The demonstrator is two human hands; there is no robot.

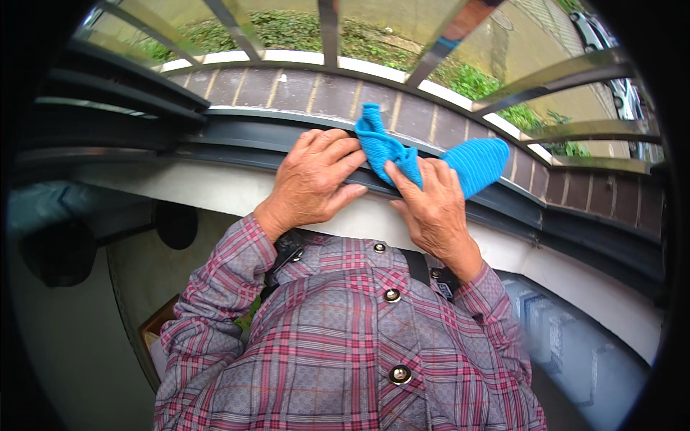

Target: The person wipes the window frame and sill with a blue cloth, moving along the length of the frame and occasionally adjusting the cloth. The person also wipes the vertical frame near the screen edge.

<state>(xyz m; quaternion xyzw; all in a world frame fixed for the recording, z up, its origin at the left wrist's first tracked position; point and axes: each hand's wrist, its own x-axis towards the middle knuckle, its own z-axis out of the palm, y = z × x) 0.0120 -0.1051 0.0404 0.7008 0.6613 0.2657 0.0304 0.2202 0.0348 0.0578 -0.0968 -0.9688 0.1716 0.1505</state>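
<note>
A blue ribbed cloth lies bunched across the dark metal window track, part of it spread over the outer tiled ledge. My right hand presses on the cloth's middle, with the index finger on a fold and the other fingers over it. Just left of the cloth, my left hand rests flat on the track, its fingers spread and their tips close to the cloth's left part. Whether those fingertips touch the cloth is hard to tell.
Beyond the track runs a brown tiled ledge, bounded by metal railing bars. A white inner sill lies between the track and my body. Dark sliding frames stand at the left. Plants and parked cars are outside, below.
</note>
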